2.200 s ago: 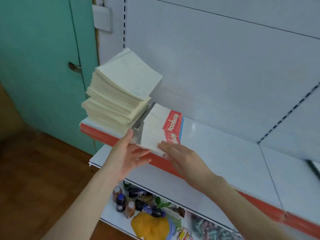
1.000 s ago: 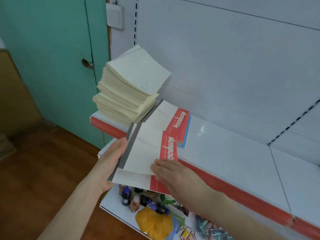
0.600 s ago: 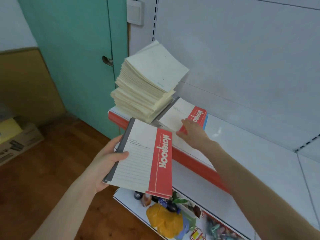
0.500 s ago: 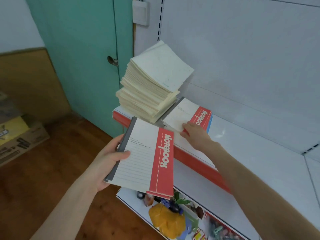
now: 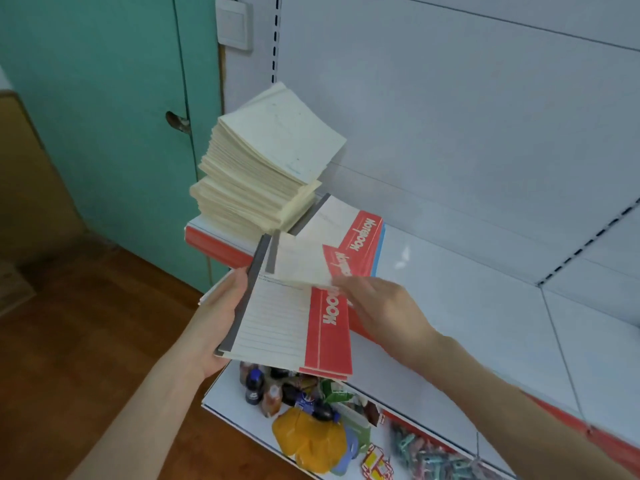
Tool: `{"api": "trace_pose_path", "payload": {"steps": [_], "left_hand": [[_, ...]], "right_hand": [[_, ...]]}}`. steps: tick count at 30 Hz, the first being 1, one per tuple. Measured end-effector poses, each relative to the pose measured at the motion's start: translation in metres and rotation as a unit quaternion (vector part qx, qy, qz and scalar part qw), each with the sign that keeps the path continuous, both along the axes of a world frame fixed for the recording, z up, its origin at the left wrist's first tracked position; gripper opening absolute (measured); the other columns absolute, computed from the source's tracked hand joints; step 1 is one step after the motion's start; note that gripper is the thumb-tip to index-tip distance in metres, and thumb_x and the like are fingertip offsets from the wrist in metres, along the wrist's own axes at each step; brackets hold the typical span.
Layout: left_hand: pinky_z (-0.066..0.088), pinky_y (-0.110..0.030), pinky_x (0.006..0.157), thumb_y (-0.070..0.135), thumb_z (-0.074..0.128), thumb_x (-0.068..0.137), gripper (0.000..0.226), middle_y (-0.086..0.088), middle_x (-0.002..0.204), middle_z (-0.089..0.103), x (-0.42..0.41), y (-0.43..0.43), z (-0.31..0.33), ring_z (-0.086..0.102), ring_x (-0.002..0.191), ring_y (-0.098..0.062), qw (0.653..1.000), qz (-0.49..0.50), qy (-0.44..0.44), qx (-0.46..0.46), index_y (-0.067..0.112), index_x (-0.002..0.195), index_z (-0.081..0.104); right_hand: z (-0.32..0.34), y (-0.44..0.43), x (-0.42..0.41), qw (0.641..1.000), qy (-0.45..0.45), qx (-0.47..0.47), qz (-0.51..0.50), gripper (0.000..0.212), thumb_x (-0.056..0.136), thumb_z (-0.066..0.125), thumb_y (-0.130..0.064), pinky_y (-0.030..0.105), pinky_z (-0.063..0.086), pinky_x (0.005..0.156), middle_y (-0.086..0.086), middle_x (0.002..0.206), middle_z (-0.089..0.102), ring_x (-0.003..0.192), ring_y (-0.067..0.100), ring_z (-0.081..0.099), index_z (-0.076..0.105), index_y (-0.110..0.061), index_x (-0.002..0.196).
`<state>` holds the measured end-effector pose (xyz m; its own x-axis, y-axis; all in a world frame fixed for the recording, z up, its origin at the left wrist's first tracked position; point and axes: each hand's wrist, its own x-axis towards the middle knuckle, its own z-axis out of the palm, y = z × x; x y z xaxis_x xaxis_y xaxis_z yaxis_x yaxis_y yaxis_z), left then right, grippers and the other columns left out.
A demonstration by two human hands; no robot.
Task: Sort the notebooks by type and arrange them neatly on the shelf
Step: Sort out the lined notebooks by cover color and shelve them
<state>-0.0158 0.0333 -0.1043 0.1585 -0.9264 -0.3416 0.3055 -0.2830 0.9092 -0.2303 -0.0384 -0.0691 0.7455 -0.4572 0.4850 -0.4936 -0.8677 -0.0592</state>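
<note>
Mostly white shelf [image 5: 467, 289], teal door [image 5: 104, 116], brown wooden floor [image 5: 86, 341].

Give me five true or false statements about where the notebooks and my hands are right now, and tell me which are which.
1. The left hand holds a red-banded notebook by its grey spine. True.
2. The right hand lies flat on the shelf, holding nothing. False: it holds a second red-banded notebook over the one in the left hand.
3. The tall cream stack stands at the shelf's left end. True.
4. The shelf notebooks with red bands lie on top of the cream stack. False: they lie beside it, on its right.
5. Small bottles stand on the lower shelf. True.
</note>
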Motion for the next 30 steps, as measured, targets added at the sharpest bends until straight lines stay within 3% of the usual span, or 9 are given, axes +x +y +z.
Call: {"api": "trace_pose_path", "payload": {"steps": [4,8,10,12,15,20,25,28,30], "left_hand": [[0.052,-0.043,0.078,0.044,0.044,0.091,0.032,-0.005,0.108,0.069,-0.001,-0.002,0.001,0.066,0.098,-0.024,1.000,-0.005,0.024,-0.017,0.033,0.118,0.056],[0.053,-0.040,0.071,0.006,0.053,0.090,0.049,-0.007,0.111,0.065,0.011,0.002,-0.003,0.063,0.099,-0.027,0.999,0.032,-0.004,0.002,0.033,0.131,0.048],[0.053,-0.037,0.068,0.002,0.050,0.091,0.049,-0.006,0.109,0.066,0.016,0.005,-0.001,0.064,0.096,-0.025,0.999,0.041,-0.009,0.002,0.031,0.131,0.048],[0.053,-0.037,0.066,0.002,0.049,0.091,0.049,-0.006,0.108,0.067,0.021,0.010,-0.001,0.065,0.094,-0.024,0.999,0.051,-0.009,0.000,0.031,0.130,0.049],[0.054,-0.035,0.062,0.004,0.049,0.091,0.047,-0.004,0.105,0.068,0.029,0.016,-0.002,0.067,0.090,-0.022,0.998,0.065,-0.015,0.000,0.032,0.129,0.048],[0.053,-0.031,0.059,0.006,0.052,0.091,0.047,0.000,0.101,0.069,0.041,0.026,-0.002,0.069,0.087,-0.018,0.998,0.061,-0.031,-0.001,0.033,0.130,0.046],[0.052,-0.034,0.062,0.008,0.052,0.091,0.047,0.001,0.098,0.071,0.042,0.031,-0.006,0.069,0.088,-0.020,0.998,0.060,-0.022,-0.009,0.034,0.130,0.046],[0.053,-0.035,0.064,0.011,0.055,0.090,0.047,0.001,0.098,0.071,0.041,0.032,-0.006,0.069,0.088,-0.019,0.999,0.049,-0.018,-0.016,0.034,0.129,0.046],[0.053,-0.038,0.068,0.013,0.056,0.089,0.047,-0.001,0.101,0.070,0.039,0.031,-0.006,0.069,0.090,-0.020,0.999,0.040,-0.012,-0.021,0.034,0.130,0.046]], "right_hand": [[-0.027,0.027,0.001,0.990,0.099,0.048,0.086,0.038,0.097,0.037,-0.031,0.030,0.055,0.083,0.006,0.100,0.071,0.092,0.019,0.068,0.066,-0.008,0.102],[-0.018,0.009,0.009,0.978,0.061,0.182,0.086,0.052,0.096,0.031,-0.043,0.025,0.051,0.087,0.003,0.104,0.071,0.095,0.015,0.065,0.069,-0.008,0.104],[-0.015,-0.011,0.017,0.976,0.011,0.216,0.028,0.042,0.097,0.040,-0.036,0.030,0.053,0.084,0.006,0.102,0.070,0.091,0.018,0.064,0.067,-0.005,0.105],[-0.014,-0.041,0.029,0.976,-0.011,0.209,-0.058,0.032,0.097,0.045,-0.024,0.035,0.047,0.093,0.010,0.114,0.065,0.103,0.024,0.061,0.062,-0.003,0.114],[-0.018,-0.082,0.044,0.944,0.103,0.242,-0.200,0.045,0.098,0.043,-0.030,0.034,0.030,0.107,0.009,0.144,0.041,0.131,0.026,0.039,0.040,-0.008,0.137],[-0.039,-0.102,0.047,0.932,0.170,0.229,-0.223,0.016,0.098,0.041,-0.030,0.031,0.038,0.083,0.009,0.112,0.055,0.105,0.028,0.054,0.045,-0.014,0.094],[-0.021,-0.101,0.042,0.921,0.116,0.289,-0.233,0.034,0.102,0.029,-0.023,0.034,0.044,0.086,0.013,0.113,0.057,0.101,0.029,0.056,0.050,-0.006,0.122],[-0.002,-0.092,0.038,0.922,0.010,0.279,-0.269,0.033,0.103,0.026,-0.020,0.026,0.037,0.059,0.009,0.087,0.055,0.069,0.020,0.050,0.048,-0.006,0.122],[0.011,-0.076,0.034,0.926,-0.027,0.261,-0.271,0.033,0.103,0.026,-0.020,0.018,0.033,0.053,0.010,0.089,0.054,0.063,0.016,0.045,0.047,-0.008,0.124]]}}
